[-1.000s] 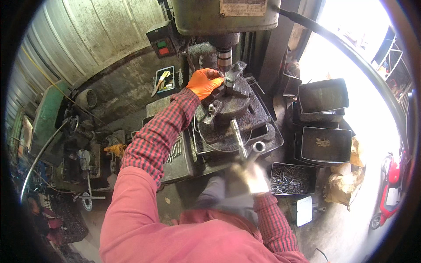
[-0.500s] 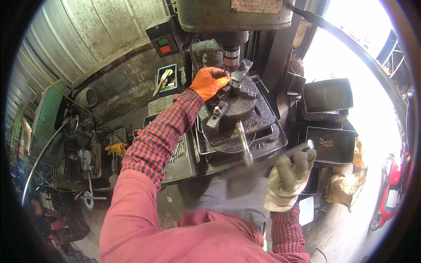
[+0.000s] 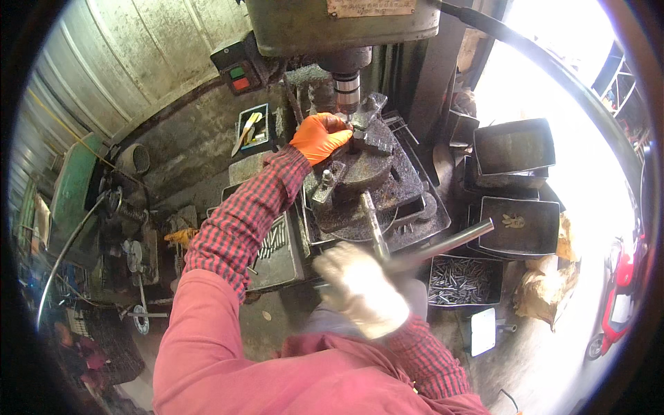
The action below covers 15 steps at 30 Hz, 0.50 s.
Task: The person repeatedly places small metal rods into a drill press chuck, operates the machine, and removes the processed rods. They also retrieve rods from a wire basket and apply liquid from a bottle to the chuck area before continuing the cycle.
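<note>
Leftmost, the left hand (image 3: pixel 319 136) in an orange glove presses the metal workpiece (image 3: pixel 365 124) under the drill spindle (image 3: pixel 346 86); the right hand (image 3: pixel 363 290) grasps a steel bar (image 3: pixel 443 243). Fingers near the spindle risk being caught.

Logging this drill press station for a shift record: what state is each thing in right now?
left hand: orange glove, resting on the workpiece under the spindle.
right hand: pale glove, gripping the metal lever, blurred.
metal lever: tilted up toward the right.
drill spindle: just above the workpiece; contact unclear.
workpiece: seated on the round vise.
parts tray: full of small metal pieces.
upper metal bin: looks empty.
</note>
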Tool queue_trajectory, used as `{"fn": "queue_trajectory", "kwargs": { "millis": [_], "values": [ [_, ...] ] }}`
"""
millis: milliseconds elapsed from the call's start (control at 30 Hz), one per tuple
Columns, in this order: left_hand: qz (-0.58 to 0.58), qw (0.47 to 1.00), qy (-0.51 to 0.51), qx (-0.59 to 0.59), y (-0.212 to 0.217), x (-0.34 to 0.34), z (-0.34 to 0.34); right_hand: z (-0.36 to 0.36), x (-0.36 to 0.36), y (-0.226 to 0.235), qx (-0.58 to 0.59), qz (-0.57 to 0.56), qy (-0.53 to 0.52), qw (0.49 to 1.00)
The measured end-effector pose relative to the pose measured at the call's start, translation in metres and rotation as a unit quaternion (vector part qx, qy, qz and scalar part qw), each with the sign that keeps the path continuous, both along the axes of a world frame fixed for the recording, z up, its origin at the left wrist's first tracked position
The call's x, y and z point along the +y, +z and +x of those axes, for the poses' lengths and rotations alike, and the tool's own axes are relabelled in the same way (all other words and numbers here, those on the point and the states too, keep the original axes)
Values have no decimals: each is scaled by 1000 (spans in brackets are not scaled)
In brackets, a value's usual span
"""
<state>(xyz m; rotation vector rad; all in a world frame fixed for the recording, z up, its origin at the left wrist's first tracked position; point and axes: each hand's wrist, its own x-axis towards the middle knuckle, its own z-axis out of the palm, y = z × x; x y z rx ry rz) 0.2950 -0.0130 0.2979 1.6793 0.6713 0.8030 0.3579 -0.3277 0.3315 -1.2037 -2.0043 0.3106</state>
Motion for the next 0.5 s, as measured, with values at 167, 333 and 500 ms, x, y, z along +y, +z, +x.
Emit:
{"fn": "queue_trajectory", "kwargs": {
  "millis": [167, 333, 500],
  "values": [
    [173, 979, 45, 100, 6, 1, 3, 18, -23, -10, 151, -5, -61, 987],
    [221, 963, 52, 143, 16, -4, -3, 33, -23, 2, -21, 98, -95, 990],
    [232, 965, 40, 118, 16, -4, -3, 87, -41, 1, -262, 4, -232, 937]
  ]
}}
